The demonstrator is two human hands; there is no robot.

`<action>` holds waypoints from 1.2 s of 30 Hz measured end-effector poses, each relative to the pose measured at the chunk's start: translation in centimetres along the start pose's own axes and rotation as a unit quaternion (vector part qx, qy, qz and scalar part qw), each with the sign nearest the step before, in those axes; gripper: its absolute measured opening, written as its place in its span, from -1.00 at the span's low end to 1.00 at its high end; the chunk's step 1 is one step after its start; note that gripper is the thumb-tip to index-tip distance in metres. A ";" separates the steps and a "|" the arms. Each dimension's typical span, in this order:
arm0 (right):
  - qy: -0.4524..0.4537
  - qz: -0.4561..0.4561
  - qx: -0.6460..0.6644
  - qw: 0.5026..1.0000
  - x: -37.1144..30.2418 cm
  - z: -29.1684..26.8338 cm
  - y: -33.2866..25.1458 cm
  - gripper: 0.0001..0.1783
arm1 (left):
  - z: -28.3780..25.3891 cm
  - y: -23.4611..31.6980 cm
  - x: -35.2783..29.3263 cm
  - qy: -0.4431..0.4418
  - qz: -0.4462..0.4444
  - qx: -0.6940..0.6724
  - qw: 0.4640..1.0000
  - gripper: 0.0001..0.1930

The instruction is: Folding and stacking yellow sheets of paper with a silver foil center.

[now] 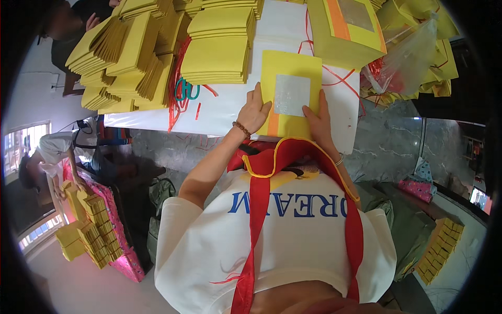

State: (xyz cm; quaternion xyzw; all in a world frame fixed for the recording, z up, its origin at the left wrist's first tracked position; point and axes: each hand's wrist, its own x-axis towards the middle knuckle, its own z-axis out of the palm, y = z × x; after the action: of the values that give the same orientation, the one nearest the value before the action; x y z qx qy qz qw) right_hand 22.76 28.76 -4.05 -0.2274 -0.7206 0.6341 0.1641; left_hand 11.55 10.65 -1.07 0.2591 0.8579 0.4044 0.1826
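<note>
At the table's near edge, a yellow paper stack (291,125) lies before me. It has a silver square in the middle and an orange stripe below. My left hand (254,111) grips its left edge, and a beaded bracelet circles that wrist. On the right edge is my right hand (320,121), its thumb over the front face near the silver square's corner. How thick the stack is, I cannot tell. Just beyond stands a taller yellow paper block (345,44) with a similar orange band and silver square.
Folded yellow paper bundles (214,57) pile up left on the white table (151,121). Green-handled scissors (186,90) lie among red ribbon strips (174,112). A clear plastic bag (408,57) sits right. Another person (57,149) stands at left by yellow bundles (91,225).
</note>
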 end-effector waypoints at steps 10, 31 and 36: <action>0.015 0.040 0.107 0.993 -1.1 -1.7 -2.2 -0.33 | -1.1 0.9 -0.3 -0.029 -0.010 0.097 0.995 -0.30; 0.050 0.115 0.185 0.975 -4.8 -2.1 -1.4 -0.42 | -0.9 1.0 -5.8 0.073 0.233 0.127 0.961 -0.31; 0.027 0.093 0.148 0.984 -5.0 -1.8 -1.0 -0.43 | 0.3 -0.3 -5.4 0.064 0.241 0.129 0.960 -0.32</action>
State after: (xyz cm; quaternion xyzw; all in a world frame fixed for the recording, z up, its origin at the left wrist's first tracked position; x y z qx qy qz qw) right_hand 27.81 27.51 -2.51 -0.2838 -0.5900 0.7397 0.1554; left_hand 15.91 7.48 -0.93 0.4530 0.8248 0.3381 -0.0101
